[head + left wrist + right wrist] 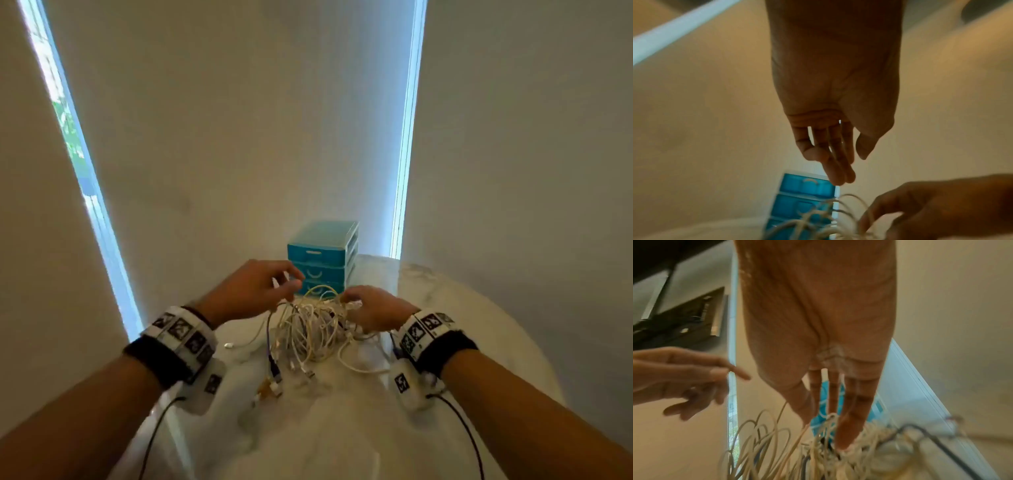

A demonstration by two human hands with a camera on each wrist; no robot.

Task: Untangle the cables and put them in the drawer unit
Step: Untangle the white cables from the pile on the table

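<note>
A tangle of mostly white cables [308, 332] hangs over the marble table [462, 325], with several plug ends trailing down onto it. My right hand [352, 305] grips the top of the tangle from the right, fingers dug into the strands [777, 451]. My left hand [287, 279] hovers just left of and above the tangle, fingers relaxed and holding nothing that I can make out [851, 167]. The teal drawer unit [318, 255] stands right behind both hands with all three drawers closed. It also shows behind the cable loops [797, 204].
A dark purple cable [270, 359] hangs at the tangle's left side. A loose white plug [228, 345] lies on the table to the left. The table's round edge curves away at right. Light walls and narrow window strips stand close behind the drawer unit.
</note>
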